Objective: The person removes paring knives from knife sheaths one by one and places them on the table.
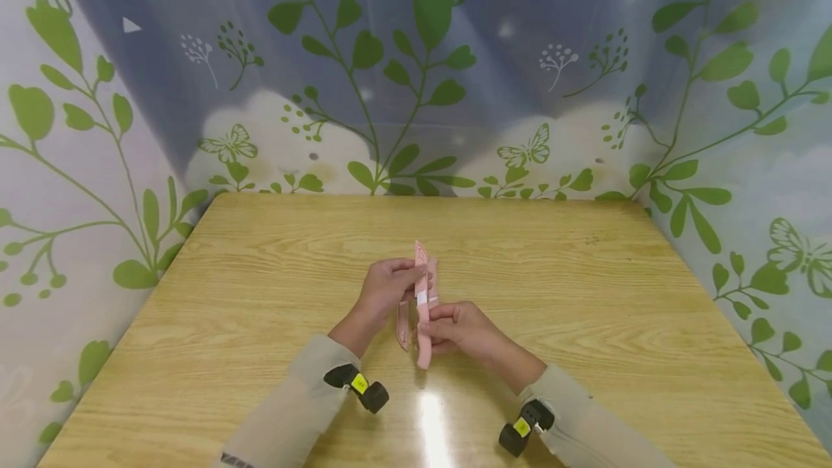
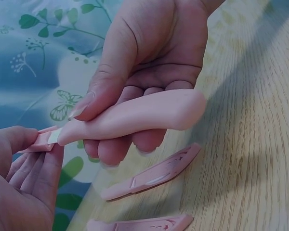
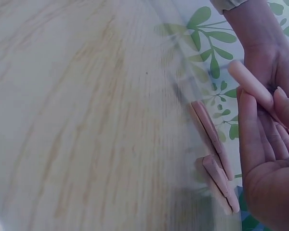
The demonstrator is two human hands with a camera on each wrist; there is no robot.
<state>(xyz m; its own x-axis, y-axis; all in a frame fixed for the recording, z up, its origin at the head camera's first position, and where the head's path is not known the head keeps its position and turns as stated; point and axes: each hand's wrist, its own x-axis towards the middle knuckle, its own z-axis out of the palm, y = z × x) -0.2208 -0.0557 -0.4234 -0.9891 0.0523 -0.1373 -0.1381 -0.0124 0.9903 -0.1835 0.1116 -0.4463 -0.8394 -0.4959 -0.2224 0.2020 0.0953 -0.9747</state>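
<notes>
We locate the pink knife (image 1: pixel 424 354) just below centre in the head view. We observe the right hand (image 1: pixel 464 327) clamped on its handle (image 2: pixel 149 110) and the left hand (image 1: pixel 388 284) pinching its sheath (image 1: pixel 421 255). Two similar pink pieces (image 2: pixel 156 174) lie lower in the left wrist view.

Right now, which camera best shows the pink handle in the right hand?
The left wrist view: the pink handle appears large there, its curve plain in the right hand. The head view shows it small and partly covered; the right wrist view shows one rounded end, the rest partly hidden.
</notes>
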